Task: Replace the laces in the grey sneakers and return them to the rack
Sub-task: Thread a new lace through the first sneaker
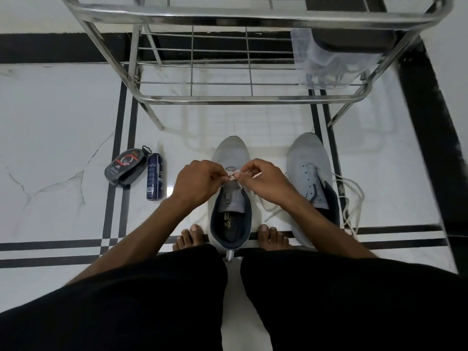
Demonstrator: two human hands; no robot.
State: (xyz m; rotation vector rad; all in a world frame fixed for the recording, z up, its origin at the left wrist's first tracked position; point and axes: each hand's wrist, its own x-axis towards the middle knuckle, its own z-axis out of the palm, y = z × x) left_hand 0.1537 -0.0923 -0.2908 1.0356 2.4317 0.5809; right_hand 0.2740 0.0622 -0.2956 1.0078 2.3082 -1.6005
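Two grey sneakers stand on the tiled floor in front of me. The left sneaker point(231, 153) sits between my bare feet, toe pointing at the steel rack point(248, 98). My left hand point(196, 182) and my right hand point(266, 182) meet over its eyelets, each pinching a part of the white lace point(234, 174). More of that lace trails onto the floor under my right wrist. The right sneaker point(307, 158) stands beside my right forearm, with a loose white lace point(353, 198) spilling off its right side.
A shoe-polish sponge case point(125, 167) and a dark spray can point(155, 179) lie on the floor to the left. A clear plastic bag with dark laces point(326, 64) hangs on the rack's right side below a dark object. My knees fill the foreground.
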